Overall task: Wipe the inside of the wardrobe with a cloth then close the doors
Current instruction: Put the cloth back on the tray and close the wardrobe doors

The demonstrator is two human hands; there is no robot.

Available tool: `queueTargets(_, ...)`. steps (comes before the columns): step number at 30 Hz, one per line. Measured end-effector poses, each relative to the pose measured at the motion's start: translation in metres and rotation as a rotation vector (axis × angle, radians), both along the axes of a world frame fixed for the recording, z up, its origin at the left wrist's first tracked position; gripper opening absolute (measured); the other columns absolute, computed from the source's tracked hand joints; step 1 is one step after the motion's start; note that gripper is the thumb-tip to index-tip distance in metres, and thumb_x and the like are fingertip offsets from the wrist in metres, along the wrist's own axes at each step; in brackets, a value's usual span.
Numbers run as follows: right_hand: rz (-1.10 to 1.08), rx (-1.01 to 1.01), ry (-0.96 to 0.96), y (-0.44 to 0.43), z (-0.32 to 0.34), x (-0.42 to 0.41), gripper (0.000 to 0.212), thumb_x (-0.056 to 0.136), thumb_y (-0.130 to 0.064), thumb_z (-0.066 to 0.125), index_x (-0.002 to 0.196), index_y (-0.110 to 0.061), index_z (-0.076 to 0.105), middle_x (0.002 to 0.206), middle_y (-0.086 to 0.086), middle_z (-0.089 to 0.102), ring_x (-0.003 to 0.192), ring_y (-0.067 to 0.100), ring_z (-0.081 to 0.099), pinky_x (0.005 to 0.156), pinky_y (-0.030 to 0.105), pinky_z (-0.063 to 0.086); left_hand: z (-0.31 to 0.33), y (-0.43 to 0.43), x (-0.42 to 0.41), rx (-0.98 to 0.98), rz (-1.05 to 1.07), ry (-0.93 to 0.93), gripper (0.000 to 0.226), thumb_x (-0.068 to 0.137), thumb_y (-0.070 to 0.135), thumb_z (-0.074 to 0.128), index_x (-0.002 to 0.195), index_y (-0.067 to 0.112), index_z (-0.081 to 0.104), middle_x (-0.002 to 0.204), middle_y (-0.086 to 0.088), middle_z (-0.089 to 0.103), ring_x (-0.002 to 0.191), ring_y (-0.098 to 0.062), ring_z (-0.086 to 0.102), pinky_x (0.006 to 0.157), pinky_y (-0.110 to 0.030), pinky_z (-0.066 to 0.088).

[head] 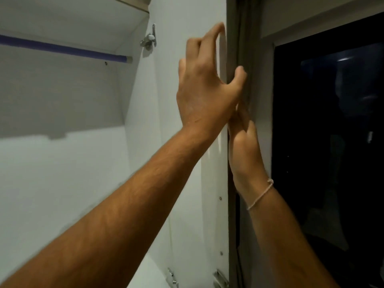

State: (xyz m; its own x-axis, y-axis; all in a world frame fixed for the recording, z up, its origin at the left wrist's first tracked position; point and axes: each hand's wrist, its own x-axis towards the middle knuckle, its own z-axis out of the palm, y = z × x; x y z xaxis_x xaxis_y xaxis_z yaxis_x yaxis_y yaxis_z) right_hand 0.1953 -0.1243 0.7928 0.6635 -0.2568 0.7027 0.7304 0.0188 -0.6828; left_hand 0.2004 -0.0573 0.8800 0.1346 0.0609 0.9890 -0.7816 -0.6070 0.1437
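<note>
Both of our hands are on the free edge of the open wardrobe door (223,142), right of centre in the frame: the left hand (203,88) curls loosely over it, fingers on the white inner face and thumb hooked round the edge, while the right hand (245,146), just below it, reaches behind the edge, and we cannot tell whether its fingers are clamped there. No cloth shows in either hand, nor anywhere else we can see.

Going by size, the wardrobe interior (62,163) fills the left half of the frame, pale and bare, with a grey shadow across its back panel. The door stands tall through the middle, still swung wide. A dark window (332,142) takes the right side. Smaller things follow: the purple hanging rail (62,48) at upper left, the upper hinge (148,39) above centre, a thin string bracelet (260,195) on our right wrist.

We judge the wiping finished and the closing just begun; this door is not yet swung shut, and any other door is out of view
</note>
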Motion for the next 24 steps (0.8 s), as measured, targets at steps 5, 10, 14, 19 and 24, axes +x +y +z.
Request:
queueTargets(5,0.121,-0.208,-0.149,0.061,-0.006,-0.019,0.037,0.110,-0.034,0.046,0.145,-0.031,0.056,0.120,-0.009,0.074,0.112,0.006,0.073,0.095,0.037,0.062,0.015,0.076,-0.029,-0.063,0.126,-0.088,0.063,0.095,0.036,0.076,0.146,0.010,0.051,0.134,-0.003,0.061,0.115,-0.007,0.063,0.087,-0.023,0.059)
queueTargets(10,-0.106,-0.553,-0.361,0.140,0.001,-0.021,0.045,0.112,-0.039,0.048,0.153,-0.039,0.031,0.179,-0.005,0.016,0.168,0.018,0.006,0.135,0.055,0.002,0.020,0.168,-0.043,-0.170,0.273,-0.033,0.063,0.096,0.042,0.074,0.143,0.006,0.051,0.121,0.004,0.060,0.106,-0.002,0.065,0.093,-0.019,0.059)
queueTargets(14,-0.105,-0.653,-0.368,0.205,0.001,-0.004,0.079,0.106,-0.049,0.057,0.171,-0.028,0.017,0.180,-0.005,0.011,0.167,0.019,0.012,0.133,0.062,0.011,0.012,0.233,-0.040,-0.242,0.323,0.004,0.049,0.099,0.030,0.072,0.140,0.009,0.057,0.128,0.002,0.065,0.112,-0.007,0.066,0.098,-0.027,0.059)
queueTargets(19,-0.223,-0.562,-0.409,0.267,-0.003,0.019,0.085,0.097,-0.037,0.070,0.169,-0.025,0.028,0.175,0.003,0.028,0.158,0.026,0.033,0.125,0.058,0.035,0.005,0.287,-0.022,-0.289,0.396,0.079,0.047,0.101,0.029,0.072,0.144,0.015,0.061,0.122,0.010,0.067,0.105,-0.007,0.065,0.099,-0.033,0.060)
queueTargets(24,-0.265,-0.545,-0.413,0.298,-0.004,0.030,0.076,0.096,-0.042,0.049,0.167,-0.024,0.032,0.174,0.007,0.031,0.156,0.030,0.036,0.123,0.056,0.039,0.008,0.314,-0.007,-0.310,0.461,0.127,0.049,0.098,0.034,0.073,0.144,0.020,0.064,0.106,0.019,0.066,0.092,-0.002,0.066,0.094,-0.038,0.062)
